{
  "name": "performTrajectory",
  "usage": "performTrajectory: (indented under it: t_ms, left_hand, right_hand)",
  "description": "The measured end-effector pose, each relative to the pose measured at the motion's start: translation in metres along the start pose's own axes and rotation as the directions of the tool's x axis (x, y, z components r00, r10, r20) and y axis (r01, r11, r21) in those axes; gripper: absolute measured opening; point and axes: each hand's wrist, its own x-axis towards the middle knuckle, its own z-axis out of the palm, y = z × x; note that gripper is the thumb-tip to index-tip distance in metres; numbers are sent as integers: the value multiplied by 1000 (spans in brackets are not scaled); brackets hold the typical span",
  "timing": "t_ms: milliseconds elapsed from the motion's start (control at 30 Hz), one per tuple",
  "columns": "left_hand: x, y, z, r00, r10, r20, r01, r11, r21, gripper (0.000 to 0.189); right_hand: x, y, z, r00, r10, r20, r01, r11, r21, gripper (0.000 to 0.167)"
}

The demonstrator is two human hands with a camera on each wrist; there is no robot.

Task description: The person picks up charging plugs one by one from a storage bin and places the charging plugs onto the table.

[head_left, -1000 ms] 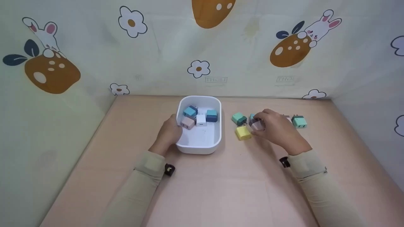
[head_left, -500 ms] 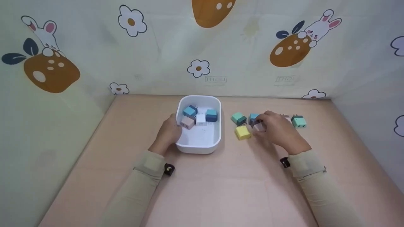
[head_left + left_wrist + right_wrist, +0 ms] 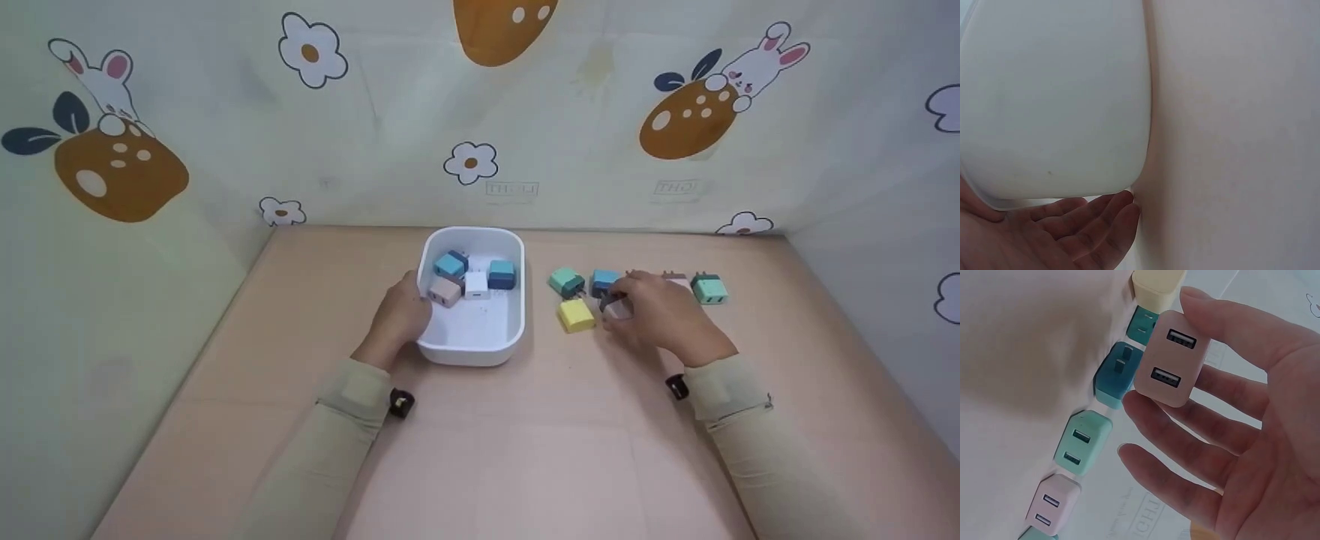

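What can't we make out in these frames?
Head view: middle mint charger, mostly hidden by the right hand.
Left wrist view: white charger, hidden by the white bin.
Right wrist view: lowest green charger, cut off by the bottom edge.
Head view: backdrop lettering, too faint to read fully.

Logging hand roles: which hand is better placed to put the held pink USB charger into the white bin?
Probably the right hand: it pinches the pink USB charger. The left hand holds the white bin by its left side, so seems better used steadying it.
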Motion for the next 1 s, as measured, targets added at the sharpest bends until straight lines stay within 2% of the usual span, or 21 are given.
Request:
performTrajectory:
  t_ms: [367, 633, 800, 1000]
  left_hand:
    - [0, 0, 0, 1000, -9, 1, 9, 1000, -18, 54]
    - [0, -2, 0, 999, 50, -15, -50, 999, 0, 52]
    - [-1, -2, 0, 999, 36, -12, -36, 999, -13, 53]
    - [-2, 0, 0, 1000, 20, -10, -20, 1000, -13, 55]
  right_hand:
    - [-1, 0, 4, 999, -11, 31, 12, 1000, -22, 48]
    - [-2, 1, 5, 999, -15, 51, 17, 999, -42, 43]
    - [-1, 1, 10, 997, 4, 82, -2, 1000, -28, 40]
    - [0, 2, 15, 994, 22, 104, -22, 1000, -4, 48]
